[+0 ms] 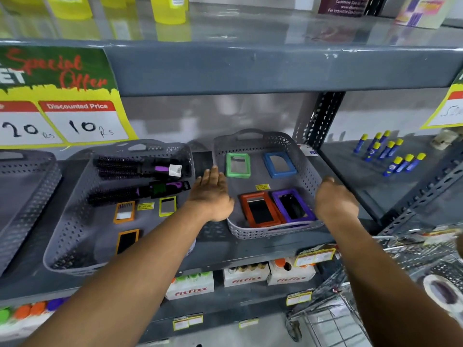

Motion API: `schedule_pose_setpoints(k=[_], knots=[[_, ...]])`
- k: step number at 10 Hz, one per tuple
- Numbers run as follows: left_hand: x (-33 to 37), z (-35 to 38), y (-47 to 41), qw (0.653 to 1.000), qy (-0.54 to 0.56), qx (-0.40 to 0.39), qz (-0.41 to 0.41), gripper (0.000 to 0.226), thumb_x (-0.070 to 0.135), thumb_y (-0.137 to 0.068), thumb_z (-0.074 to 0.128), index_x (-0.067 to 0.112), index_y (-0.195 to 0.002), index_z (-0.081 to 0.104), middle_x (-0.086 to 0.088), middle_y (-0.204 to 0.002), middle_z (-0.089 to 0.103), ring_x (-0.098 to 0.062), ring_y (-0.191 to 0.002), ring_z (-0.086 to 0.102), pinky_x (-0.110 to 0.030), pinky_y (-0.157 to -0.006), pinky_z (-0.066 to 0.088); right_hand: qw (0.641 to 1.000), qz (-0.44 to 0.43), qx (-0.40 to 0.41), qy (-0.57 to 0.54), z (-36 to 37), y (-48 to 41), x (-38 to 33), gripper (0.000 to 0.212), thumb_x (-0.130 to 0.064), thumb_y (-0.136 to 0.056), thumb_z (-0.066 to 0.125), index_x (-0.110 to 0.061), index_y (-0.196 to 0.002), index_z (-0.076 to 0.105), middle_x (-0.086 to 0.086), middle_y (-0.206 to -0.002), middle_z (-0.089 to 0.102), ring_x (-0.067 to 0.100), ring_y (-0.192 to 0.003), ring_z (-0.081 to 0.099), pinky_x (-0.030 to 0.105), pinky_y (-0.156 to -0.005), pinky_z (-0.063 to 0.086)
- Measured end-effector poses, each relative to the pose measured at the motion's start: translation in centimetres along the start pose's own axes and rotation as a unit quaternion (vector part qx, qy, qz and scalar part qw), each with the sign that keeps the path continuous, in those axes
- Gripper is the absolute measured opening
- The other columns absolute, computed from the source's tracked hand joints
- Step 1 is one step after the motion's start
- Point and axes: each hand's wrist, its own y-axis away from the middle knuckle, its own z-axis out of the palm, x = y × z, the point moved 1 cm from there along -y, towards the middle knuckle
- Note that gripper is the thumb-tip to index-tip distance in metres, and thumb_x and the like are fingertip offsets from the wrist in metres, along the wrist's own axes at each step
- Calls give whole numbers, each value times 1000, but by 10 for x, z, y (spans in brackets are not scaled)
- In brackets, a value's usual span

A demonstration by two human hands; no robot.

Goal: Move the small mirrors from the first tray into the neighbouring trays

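A grey perforated tray (273, 232) on the shelf holds a green mirror (238, 165), a blue mirror (280, 164), a red-orange mirror (260, 209) and a purple mirror (293, 205). My left hand (213, 194) lies flat with fingers apart against that tray's left wall. My right hand (335, 199) curls over its right rim, fingertips hidden. The neighbouring tray (62, 221) to the left holds two small orange mirrors (124, 211) (127, 240), a yellow-green mirror (167, 206) and two black hair brushes (130, 166). A third tray (25, 196) shows at the far left.
A slotted shelf post (318, 121) stands behind the right tray. Blue glue sticks (390, 154) stand further right. A "Special Offer" sign (57, 96) hangs at left. A wire trolley (400, 271) is at the lower right, with drink boxes (245, 274) on the shelf below.
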Motion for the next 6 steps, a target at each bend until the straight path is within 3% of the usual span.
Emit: schedule_pose_setpoints(k=[3,4,5,6], knots=[[-1,2,3,1000,12,25,-12,71,47,-102,24,7,-155,-1,-9,-164,-18,-26,-151,-12,-40,-122,-3,1000,5,0,30,6,-4,0,36,-7,-87,54,-1,-120,41,27,-118,60,46,-105,60,44,-66,43],[-1,4,6,997,39,62,-1,74,56,-101,20,8,-156,4,-10,-165,-8,-28,-152,-8,-43,-122,1,999,31,-24,9,1,-2,-1,37,-11,-88,52,-3,-122,42,25,-125,57,45,-112,56,48,-77,47],[-8,3,10,993,47,110,-7,76,59,-99,18,8,-156,8,-11,-166,-1,-28,-152,-4,-44,-122,3,1000,4,-5,-11,-6,1,-12,43,-16,-87,54,-4,-126,43,22,-132,54,41,-122,50,50,-92,44],[-32,-2,17,984,50,166,-47,76,59,-99,17,8,-155,11,-11,-166,2,-28,-152,-3,-45,-121,4,985,-151,65,-47,-10,10,-53,52,-23,-92,47,-7,-141,34,17,-148,41,35,-137,35,53,-110,30]])
